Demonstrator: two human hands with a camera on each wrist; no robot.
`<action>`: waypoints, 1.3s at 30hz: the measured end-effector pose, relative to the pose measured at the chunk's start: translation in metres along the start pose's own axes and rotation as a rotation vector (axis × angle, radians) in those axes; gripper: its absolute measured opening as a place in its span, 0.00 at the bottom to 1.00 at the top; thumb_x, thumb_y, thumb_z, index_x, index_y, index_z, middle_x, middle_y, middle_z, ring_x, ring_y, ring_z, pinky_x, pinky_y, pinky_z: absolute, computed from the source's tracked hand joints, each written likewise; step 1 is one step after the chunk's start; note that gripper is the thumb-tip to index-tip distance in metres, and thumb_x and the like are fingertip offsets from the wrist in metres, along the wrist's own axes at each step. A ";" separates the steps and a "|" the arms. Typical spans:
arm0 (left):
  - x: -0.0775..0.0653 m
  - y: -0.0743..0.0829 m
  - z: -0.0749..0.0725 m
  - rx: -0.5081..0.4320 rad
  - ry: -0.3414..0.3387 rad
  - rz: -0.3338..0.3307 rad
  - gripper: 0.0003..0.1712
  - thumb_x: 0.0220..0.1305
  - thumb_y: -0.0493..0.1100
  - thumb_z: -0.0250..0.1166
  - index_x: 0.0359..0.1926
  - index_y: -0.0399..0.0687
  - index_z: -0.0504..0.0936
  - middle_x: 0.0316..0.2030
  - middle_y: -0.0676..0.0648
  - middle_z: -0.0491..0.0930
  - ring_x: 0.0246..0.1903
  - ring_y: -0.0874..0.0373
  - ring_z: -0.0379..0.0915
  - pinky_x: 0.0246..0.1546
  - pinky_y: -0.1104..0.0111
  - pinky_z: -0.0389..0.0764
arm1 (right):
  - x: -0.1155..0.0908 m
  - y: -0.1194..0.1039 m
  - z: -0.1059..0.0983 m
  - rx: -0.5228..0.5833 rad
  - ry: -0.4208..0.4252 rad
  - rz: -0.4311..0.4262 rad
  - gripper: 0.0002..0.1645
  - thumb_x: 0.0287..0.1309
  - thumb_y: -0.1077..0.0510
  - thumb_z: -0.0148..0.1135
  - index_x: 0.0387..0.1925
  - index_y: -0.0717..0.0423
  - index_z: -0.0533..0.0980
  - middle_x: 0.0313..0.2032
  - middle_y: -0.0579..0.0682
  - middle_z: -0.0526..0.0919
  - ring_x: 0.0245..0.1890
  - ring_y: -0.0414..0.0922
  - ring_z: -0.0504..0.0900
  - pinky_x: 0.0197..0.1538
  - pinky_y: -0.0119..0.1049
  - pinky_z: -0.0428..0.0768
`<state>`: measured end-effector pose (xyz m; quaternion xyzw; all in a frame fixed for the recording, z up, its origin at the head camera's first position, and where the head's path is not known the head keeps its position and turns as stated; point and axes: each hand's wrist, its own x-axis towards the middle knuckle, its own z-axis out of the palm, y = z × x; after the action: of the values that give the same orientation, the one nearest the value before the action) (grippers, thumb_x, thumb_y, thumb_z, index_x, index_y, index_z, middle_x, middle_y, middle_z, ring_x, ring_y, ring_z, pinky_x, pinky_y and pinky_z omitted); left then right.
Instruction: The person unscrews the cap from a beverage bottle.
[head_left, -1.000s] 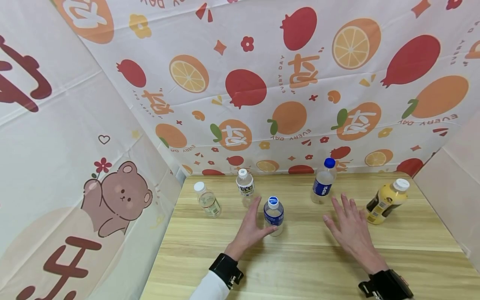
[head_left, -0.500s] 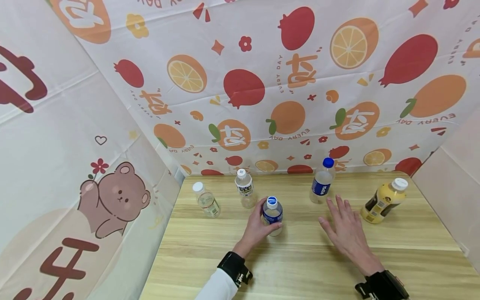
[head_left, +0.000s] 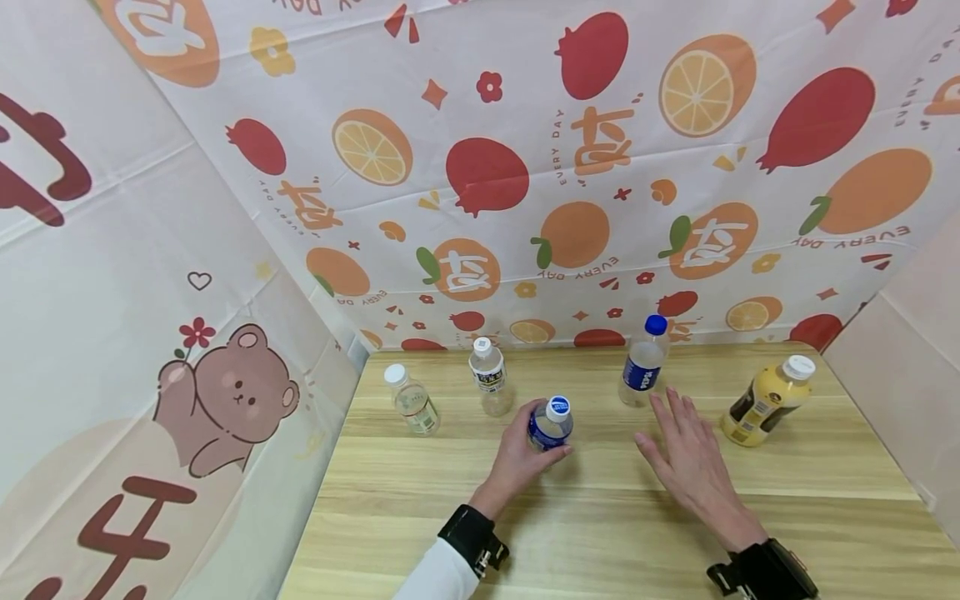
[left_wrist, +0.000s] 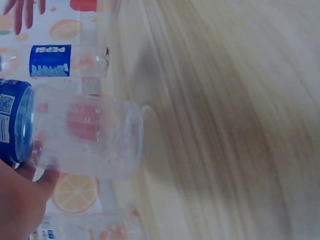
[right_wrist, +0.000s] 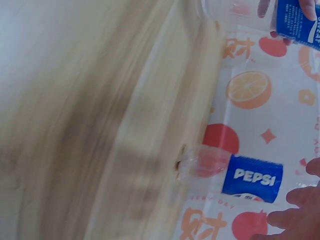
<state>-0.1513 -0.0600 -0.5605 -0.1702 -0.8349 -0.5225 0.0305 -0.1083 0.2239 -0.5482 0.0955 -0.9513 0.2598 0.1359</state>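
My left hand (head_left: 517,454) grips a clear plastic bottle (head_left: 551,423) with a blue label and white-and-blue cap, thumb on the near side. In the left wrist view, that bottle's clear lower part (left_wrist: 90,135) shows close over the tabletop. My right hand (head_left: 688,475) has its fingers spread, holding nothing, beside a Pepsi bottle (head_left: 642,373) with a blue cap. The same Pepsi bottle (right_wrist: 252,177) stands just past the fingertips in the right wrist view.
Left of the held bottle stand a clear bottle with a black-and-white label (head_left: 491,379) and a clear, white-capped bottle (head_left: 414,407). A yellow bottle (head_left: 767,407) is at the right. Behind the wooden table (head_left: 600,533) hangs a fruit-print cloth (head_left: 555,192).
My left hand has closed around the blue-labelled bottle and moved it slightly right, its cap now leaning rightward. The right hand has barely shifted.
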 end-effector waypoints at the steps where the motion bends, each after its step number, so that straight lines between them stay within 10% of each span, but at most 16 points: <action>1: 0.000 0.002 0.000 0.023 0.004 0.017 0.47 0.52 0.45 0.83 0.69 0.43 0.69 0.61 0.43 0.79 0.61 0.49 0.76 0.64 0.52 0.76 | 0.001 -0.003 -0.001 0.010 0.001 -0.005 0.43 0.76 0.42 0.53 0.79 0.62 0.56 0.77 0.72 0.51 0.75 0.74 0.51 0.68 0.77 0.54; 12: -0.002 0.015 0.004 0.259 0.037 0.172 0.49 0.49 0.50 0.85 0.68 0.46 0.70 0.58 0.46 0.78 0.57 0.53 0.76 0.61 0.57 0.79 | 0.014 -0.036 -0.009 0.042 0.026 -0.058 0.43 0.75 0.41 0.54 0.79 0.61 0.58 0.78 0.68 0.54 0.75 0.72 0.55 0.69 0.72 0.59; 30: -0.007 0.017 0.011 0.464 0.023 0.164 0.48 0.47 0.54 0.85 0.66 0.50 0.72 0.55 0.48 0.78 0.54 0.54 0.77 0.58 0.59 0.80 | 0.022 -0.069 -0.010 0.152 -0.001 -0.060 0.32 0.77 0.46 0.54 0.70 0.64 0.70 0.65 0.67 0.76 0.64 0.67 0.75 0.62 0.67 0.74; 39: -0.010 0.017 0.016 0.521 0.033 0.184 0.48 0.45 0.54 0.86 0.65 0.50 0.73 0.53 0.48 0.79 0.52 0.53 0.77 0.55 0.60 0.80 | 0.026 -0.075 -0.008 0.107 0.023 -0.062 0.23 0.73 0.47 0.62 0.56 0.61 0.79 0.37 0.48 0.82 0.33 0.40 0.78 0.34 0.37 0.81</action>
<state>-0.1343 -0.0416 -0.5555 -0.2231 -0.9217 -0.2878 0.1339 -0.1125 0.1620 -0.4982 0.1293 -0.9309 0.3072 0.1494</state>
